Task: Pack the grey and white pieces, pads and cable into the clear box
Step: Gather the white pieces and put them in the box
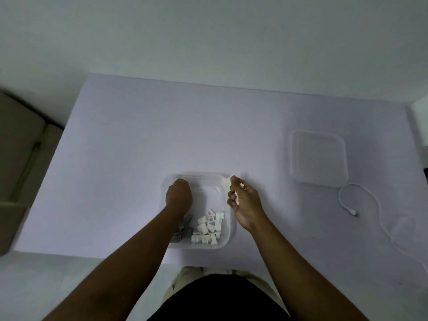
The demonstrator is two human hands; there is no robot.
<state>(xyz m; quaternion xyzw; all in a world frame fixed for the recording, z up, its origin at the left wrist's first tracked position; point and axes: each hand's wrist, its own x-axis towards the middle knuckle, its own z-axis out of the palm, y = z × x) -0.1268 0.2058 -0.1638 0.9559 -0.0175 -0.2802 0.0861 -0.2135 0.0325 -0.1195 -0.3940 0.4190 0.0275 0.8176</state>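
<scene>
Clear box (228,239), counter's (139,147) near edge: left hand (179,195) inside, grip cannot be told; right hand (244,201) pinches pads (227,184) at its rim, seemingly to load.

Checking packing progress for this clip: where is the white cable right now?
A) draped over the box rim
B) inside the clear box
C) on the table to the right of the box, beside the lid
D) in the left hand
C: the cable lies loose on the table, well to the right of the clear box and just beside the lid.
</scene>
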